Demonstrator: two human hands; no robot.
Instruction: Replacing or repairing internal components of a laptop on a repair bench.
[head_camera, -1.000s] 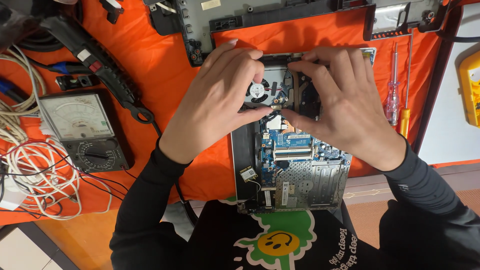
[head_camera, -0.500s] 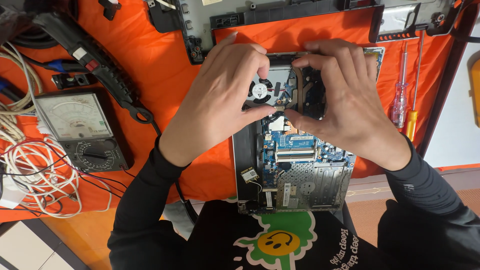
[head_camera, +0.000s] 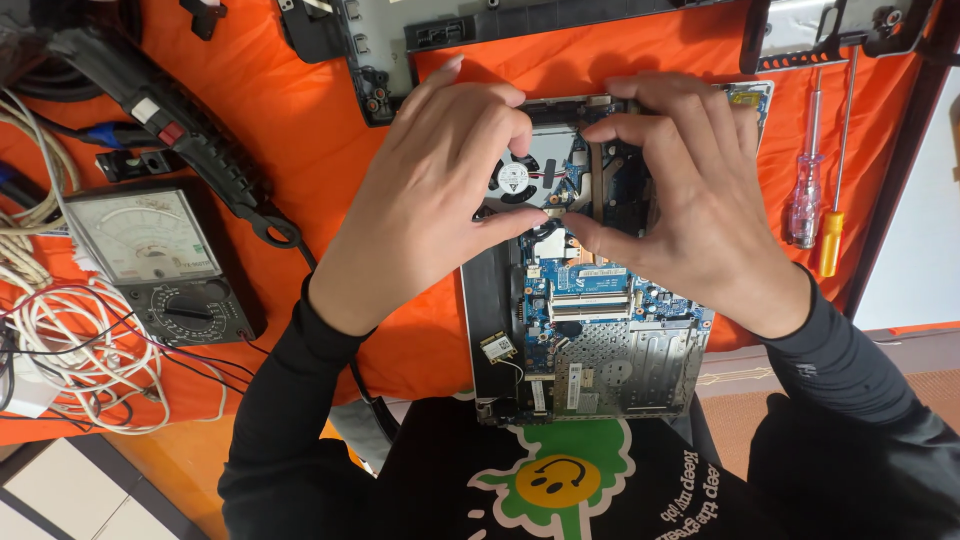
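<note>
Both hands are staying put: left hand (head_camera: 430, 200) and right hand (head_camera: 700, 200) are pinching, thumbs nearly meeting, over the board (head_camera: 600, 330) beside the fan (head_camera: 513, 178), meter (head_camera: 150, 260) at nine o'clock.

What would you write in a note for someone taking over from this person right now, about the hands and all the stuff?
Left hand: on the opened laptop board, thumb and fingers pinched beside the small fan.
Right hand: on the board opposite, its thumb tip meeting the left one below the fan.
Whether either hand grips a part is hidden.
Nearby: analog meter on the left of the orange cloth, two screwdrivers on the right.
Done: cover off, board exposed.
Left: fan sits in place.
</note>
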